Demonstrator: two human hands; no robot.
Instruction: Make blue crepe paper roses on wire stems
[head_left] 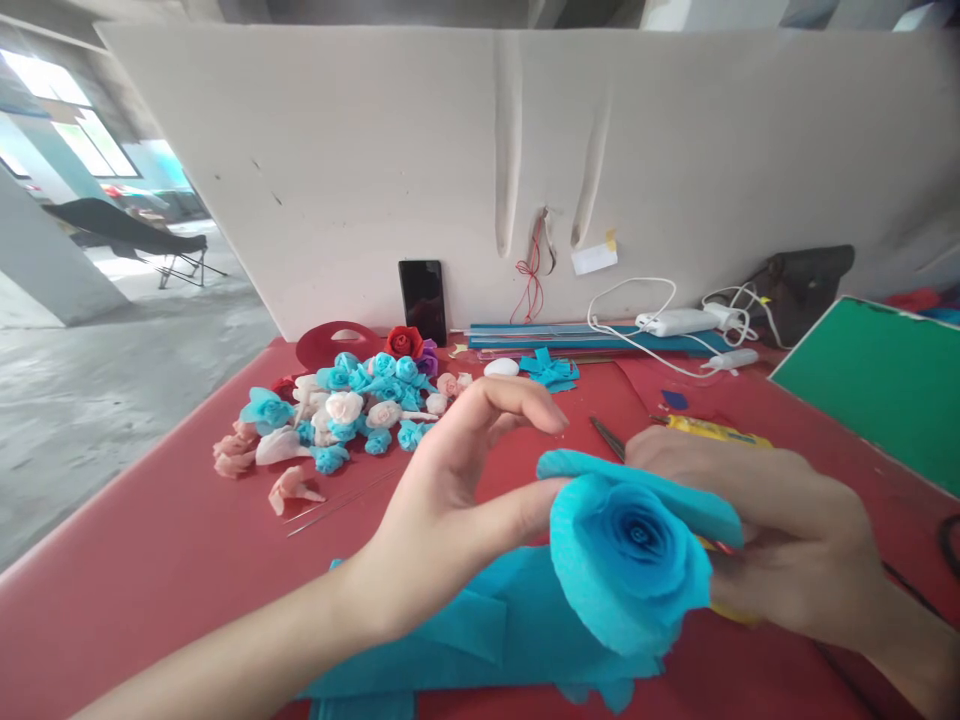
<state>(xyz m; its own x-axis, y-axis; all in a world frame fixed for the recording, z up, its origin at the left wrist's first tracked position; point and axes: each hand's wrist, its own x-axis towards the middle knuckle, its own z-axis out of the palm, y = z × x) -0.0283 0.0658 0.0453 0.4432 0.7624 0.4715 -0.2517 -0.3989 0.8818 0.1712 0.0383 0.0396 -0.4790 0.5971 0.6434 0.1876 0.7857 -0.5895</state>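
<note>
A blue crepe-paper rose faces me in the foreground, its tight spiral centre ringed by wider petals. My left hand is open beside it, with its thumb at the petal edge and its fingers arched apart above. Behind the flower's right side, my right hand is closed on it; the fingertips are largely hidden. Bits of something yellow and red show around that hand, too covered to name. Below the rose lie flat sheets of blue crepe paper.
At the left is a pile of small blue, white and pink paper flowers. A black phone leans on the white board. Pointed metal tips and a yellow tool lie behind my right hand. White cables and a green board occupy the right.
</note>
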